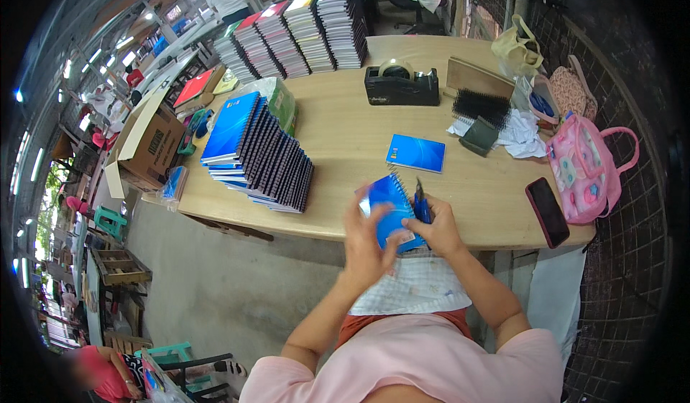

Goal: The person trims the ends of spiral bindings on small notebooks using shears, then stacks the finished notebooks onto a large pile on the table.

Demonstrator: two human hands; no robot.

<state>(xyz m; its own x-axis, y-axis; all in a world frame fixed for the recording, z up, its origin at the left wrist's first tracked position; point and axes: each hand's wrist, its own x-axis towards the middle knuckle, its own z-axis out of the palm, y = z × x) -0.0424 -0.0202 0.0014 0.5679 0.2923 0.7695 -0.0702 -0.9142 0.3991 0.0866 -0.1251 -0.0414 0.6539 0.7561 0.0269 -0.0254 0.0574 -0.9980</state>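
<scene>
Head view: a blue spiral notebook [389,212] is gripped by the left hand [364,241] and the right hand [436,229], which also clasps pliers [421,203], above the wooden table [345,151].

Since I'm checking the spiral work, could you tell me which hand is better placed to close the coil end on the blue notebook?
Probably the right hand: it holds the blue-handled pliers at the blue notebook's coil edge, while the left hand steadies the cover.

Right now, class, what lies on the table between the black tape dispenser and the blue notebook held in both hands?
A single blue notebook, lying flat, in the head view.
</scene>
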